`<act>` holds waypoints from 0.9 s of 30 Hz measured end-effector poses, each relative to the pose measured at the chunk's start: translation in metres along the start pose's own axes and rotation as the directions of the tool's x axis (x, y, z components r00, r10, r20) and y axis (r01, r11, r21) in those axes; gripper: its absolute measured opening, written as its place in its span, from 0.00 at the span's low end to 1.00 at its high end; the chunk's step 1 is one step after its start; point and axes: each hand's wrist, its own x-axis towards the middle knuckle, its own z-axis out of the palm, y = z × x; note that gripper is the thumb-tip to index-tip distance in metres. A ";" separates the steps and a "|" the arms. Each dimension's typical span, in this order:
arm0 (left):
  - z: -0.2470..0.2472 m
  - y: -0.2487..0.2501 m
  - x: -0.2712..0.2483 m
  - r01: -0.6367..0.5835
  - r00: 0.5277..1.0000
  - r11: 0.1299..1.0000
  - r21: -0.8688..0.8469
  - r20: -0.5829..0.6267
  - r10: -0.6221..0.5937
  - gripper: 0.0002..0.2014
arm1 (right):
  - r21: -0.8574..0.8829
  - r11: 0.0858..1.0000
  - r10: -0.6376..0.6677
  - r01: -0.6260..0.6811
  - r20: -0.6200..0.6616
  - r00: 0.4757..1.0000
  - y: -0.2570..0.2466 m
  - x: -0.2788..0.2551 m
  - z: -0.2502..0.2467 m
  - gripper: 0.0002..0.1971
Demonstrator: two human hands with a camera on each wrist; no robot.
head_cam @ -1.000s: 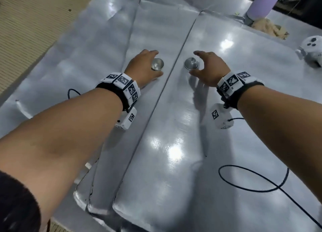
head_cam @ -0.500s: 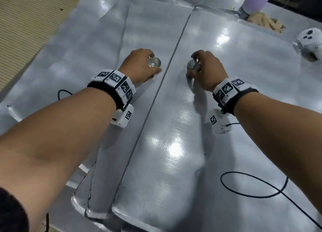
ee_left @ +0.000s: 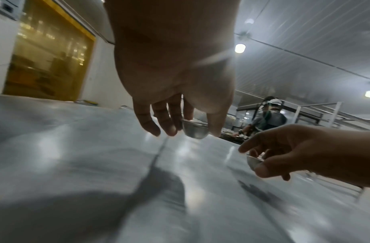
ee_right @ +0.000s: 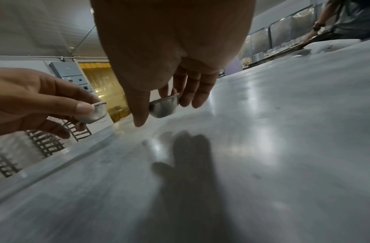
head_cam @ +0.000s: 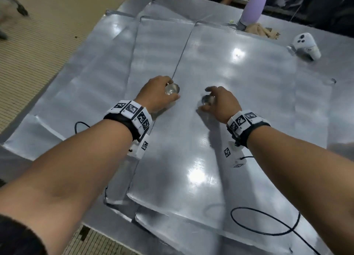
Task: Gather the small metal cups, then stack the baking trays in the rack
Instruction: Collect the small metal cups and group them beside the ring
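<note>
I held 2 small metal cups clear of the trays: the left cup [head_cam: 172, 89] pinched between thumb and fingers of my left hand [head_cam: 154, 95], the right cup [head_cam: 207, 100] pinched likewise in my right hand [head_cam: 223, 105]. Below lay the right tray [head_cam: 249, 94] overlapping the left tray [head_cam: 157, 44].

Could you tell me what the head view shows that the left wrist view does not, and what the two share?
Only the head view shows the lilac bottle, the white handheld controller, the looped black cable and the outlines of the overlapping flat steel baking trays. Only the left wrist view shows, from the side, the small metal cup lifted clear of the tray, plus a yellow strip curtain and ceiling lamps. Both show the left hand and the right hand each pinching a small metal cup.
</note>
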 end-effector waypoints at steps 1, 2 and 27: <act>0.005 0.011 -0.008 -0.023 1.000 1.000 0.012 0.019 0.023 0.23 | -0.020 1.000 0.007 -0.007 0.001 1.000 0.006 -0.014 -0.003 0.29; 0.012 0.022 -0.017 -0.049 0.998 0.999 0.024 0.041 0.048 0.23 | -0.033 0.999 0.014 -0.014 0.004 1.000 0.013 -0.029 -0.005 0.26; 0.302 0.359 -0.220 -0.545 0.724 0.837 -0.039 0.481 0.494 0.17 | 0.210 0.876 0.472 -0.435 -0.189 0.861 0.320 -0.421 -0.058 0.27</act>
